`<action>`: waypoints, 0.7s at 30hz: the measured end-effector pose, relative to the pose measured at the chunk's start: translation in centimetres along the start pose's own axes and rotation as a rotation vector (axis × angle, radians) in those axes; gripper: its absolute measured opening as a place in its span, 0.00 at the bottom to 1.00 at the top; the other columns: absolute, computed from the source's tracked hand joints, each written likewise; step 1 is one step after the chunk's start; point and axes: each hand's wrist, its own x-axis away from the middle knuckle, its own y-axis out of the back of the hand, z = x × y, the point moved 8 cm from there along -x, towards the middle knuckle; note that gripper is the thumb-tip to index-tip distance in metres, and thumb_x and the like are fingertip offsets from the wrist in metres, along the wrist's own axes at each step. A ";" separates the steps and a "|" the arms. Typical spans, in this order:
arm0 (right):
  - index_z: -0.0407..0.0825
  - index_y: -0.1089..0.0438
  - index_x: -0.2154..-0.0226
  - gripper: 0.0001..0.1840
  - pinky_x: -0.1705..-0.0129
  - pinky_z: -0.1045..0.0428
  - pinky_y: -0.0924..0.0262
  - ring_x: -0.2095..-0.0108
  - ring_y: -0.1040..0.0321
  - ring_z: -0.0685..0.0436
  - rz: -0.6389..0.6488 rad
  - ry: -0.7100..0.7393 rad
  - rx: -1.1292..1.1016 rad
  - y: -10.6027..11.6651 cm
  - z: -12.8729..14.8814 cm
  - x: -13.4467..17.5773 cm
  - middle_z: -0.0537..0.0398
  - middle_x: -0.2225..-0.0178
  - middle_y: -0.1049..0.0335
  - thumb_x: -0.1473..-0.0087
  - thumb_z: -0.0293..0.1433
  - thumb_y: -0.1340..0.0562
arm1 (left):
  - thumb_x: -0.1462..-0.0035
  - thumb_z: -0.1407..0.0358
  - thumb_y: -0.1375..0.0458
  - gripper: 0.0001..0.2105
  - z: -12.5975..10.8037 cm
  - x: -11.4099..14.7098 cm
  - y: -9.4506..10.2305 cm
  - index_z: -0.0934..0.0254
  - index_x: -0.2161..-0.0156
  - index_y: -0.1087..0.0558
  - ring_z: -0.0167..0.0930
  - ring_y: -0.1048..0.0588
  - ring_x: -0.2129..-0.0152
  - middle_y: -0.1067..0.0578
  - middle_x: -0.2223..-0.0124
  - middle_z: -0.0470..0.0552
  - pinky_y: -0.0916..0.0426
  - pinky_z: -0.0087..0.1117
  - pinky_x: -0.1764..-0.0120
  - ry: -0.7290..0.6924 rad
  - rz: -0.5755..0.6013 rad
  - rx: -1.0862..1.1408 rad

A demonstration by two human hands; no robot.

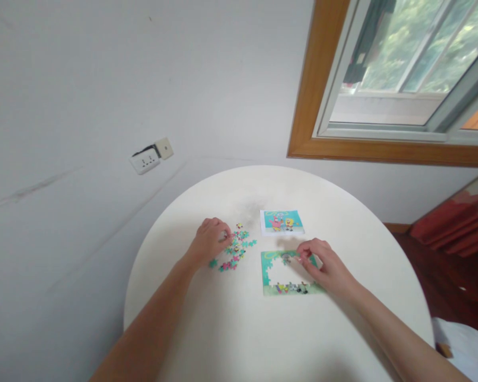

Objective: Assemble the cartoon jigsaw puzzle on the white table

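My left hand rests at the left edge of a loose heap of puzzle pieces, coloured teal, pink and yellow. Its thumb and forefinger are pinched together at the heap; what lies between them is too small to make out. Over the upper right of a partly assembled jigsaw puzzle, my right hand pinches a small pinkish puzzle piece. The puzzle has a joined border and a white gap in its middle. My right hand hides part of its right side.
A printed reference picture with cartoon figures lies behind the puzzle on the round white table. One stray piece sits just beyond the heap. A wall with a socket and a wood-framed window border the table.
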 end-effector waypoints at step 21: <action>0.51 0.31 0.60 0.09 0.59 0.47 0.43 0.66 0.33 0.45 0.001 0.006 -0.017 -0.1 0.0 -0.1 0.54 0.70 0.30 0.40 0.31 0.45 | 0.45 0.64 0.39 0.09 -1.6 -0.1 -1.6 0.57 0.58 0.22 0.37 0.32 0.56 0.26 0.57 0.50 0.38 0.40 0.51 -0.008 0.000 -0.053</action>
